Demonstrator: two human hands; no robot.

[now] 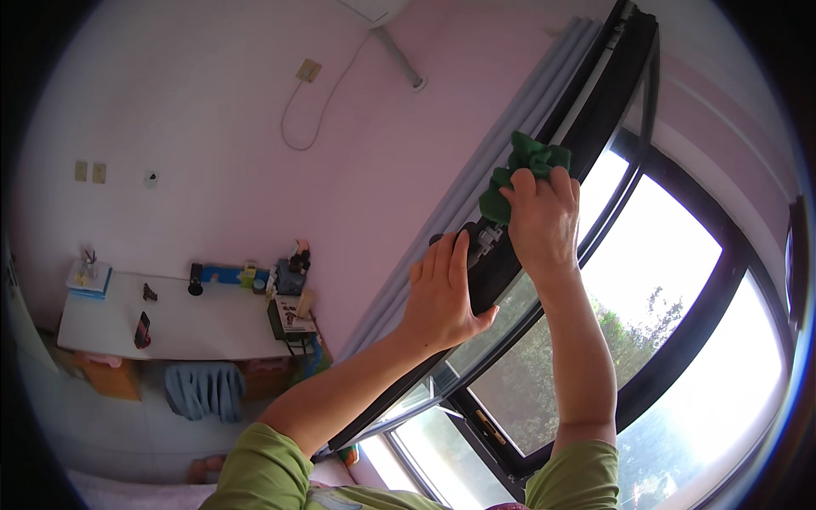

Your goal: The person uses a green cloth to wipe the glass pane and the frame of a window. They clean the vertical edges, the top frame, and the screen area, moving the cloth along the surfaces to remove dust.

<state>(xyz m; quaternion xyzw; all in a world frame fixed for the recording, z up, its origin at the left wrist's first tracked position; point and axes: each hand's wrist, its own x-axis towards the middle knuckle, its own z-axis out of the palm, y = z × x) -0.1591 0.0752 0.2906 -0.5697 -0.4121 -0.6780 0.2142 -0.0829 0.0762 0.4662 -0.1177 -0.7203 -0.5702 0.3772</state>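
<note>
A swung-out window sash with a dark frame [605,89] slants across the view, its edge turned towards me. My right hand [545,220] grips a crumpled green cloth [532,156] and presses it against that edge. Lower down, my left hand [443,293] is wrapped around the frame beside the dark window handle [468,233], fingers on one side and thumb on the other. Metal lock hardware [488,240] shows between the two hands. Part of the handle is hidden by my left fingers.
Grey-blue curtains [472,166] hang just left of the sash. A fixed window frame [688,344] with trees outside stands at right. Across the room, a white desk [191,319] bears a phone [142,329], books and boxes. A chair draped with blue cloth [204,389] stands before it.
</note>
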